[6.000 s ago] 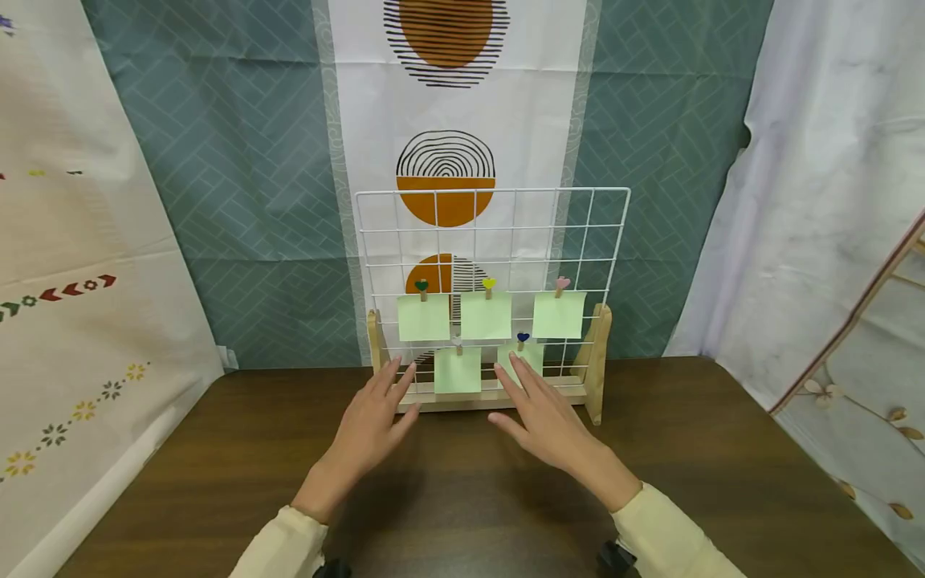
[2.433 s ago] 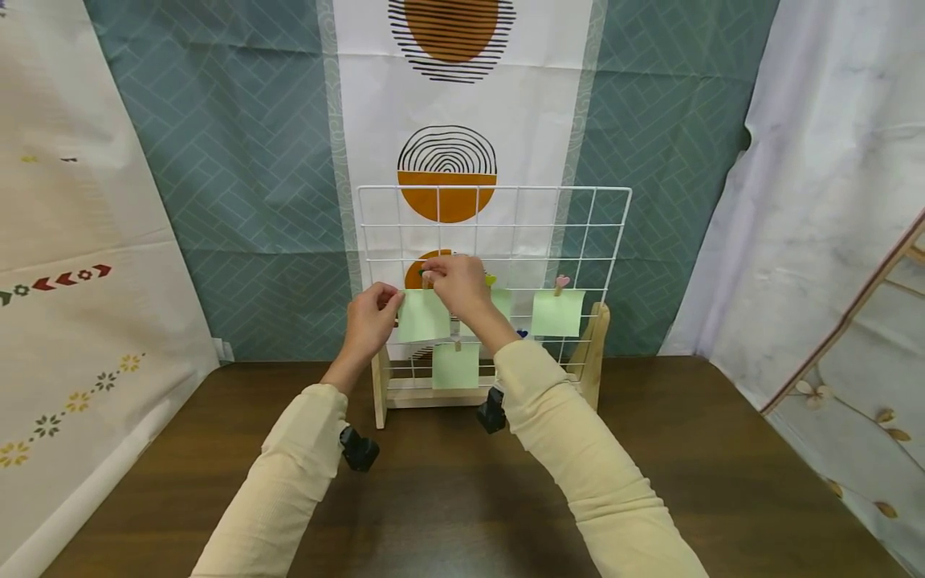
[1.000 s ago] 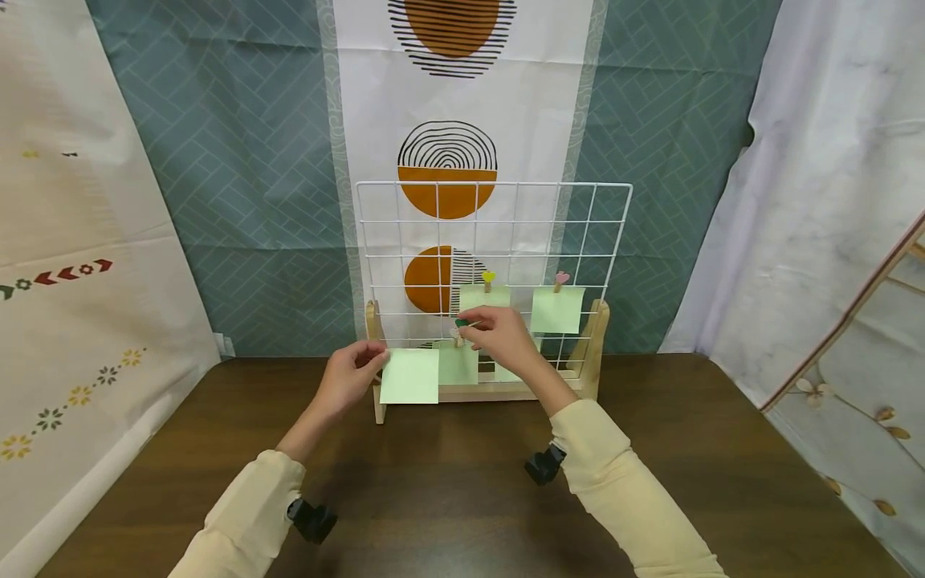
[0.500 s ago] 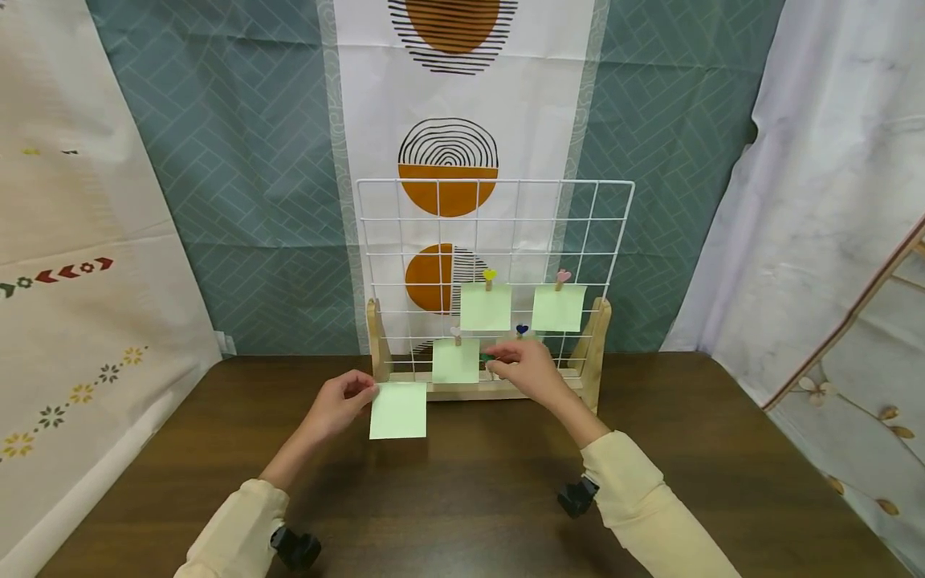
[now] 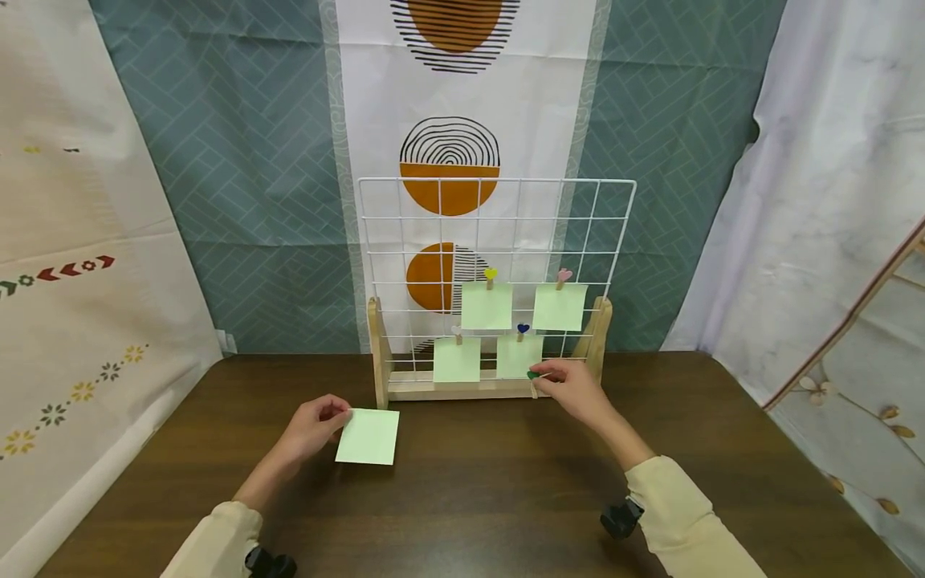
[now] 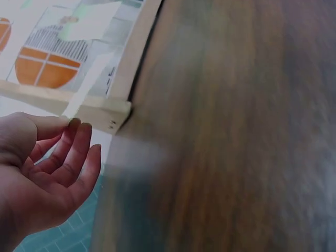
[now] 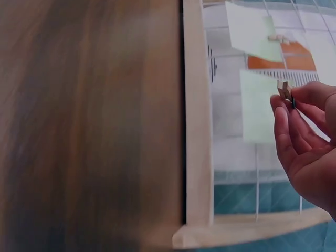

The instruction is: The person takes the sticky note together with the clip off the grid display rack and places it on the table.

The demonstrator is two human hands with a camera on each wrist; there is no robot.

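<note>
**Left hand (image 5: 312, 427) pinches a pale green note (image 5: 367, 440), right hand (image 5: 576, 391) a green-heart clip (image 5: 533, 375)**

The note is over the desk (image 5: 433, 514), in front of the left end of a wire rack (image 5: 499, 217). The left thumb and fingertips pinch it by its upper left corner, and it sits slightly tilted. From the left wrist it shows nearly edge-on as a pale strip, with the other fingers loosely curved below the pinch.

The clip is between the thumb and fingertips of the right hand, near the rack's lower right part; in the head view they just overlap the corner of a lower note. The right wrist view shows its small wooden body poking out of the pinch.

Four more green notes hang on the white grid, each under its own heart-topped clip. In the upper row are one with a yellow heart (image 5: 491, 274) and, to its right, one with a pink heart (image 5: 564, 275). In the lower row are one with a white heart (image 5: 456, 330) and one with a dark blue heart (image 5: 523, 328).

The rack stands upright in a light wooden base (image 5: 455, 393) near the desk's far edge. Behind it hangs a teal cloth (image 5: 238, 160) with a white middle panel (image 5: 455, 92) bearing orange and black round shapes. Both forearms wear cream sleeves (image 5: 686, 514), with a black device (image 5: 621, 518) at each wrist.
</note>
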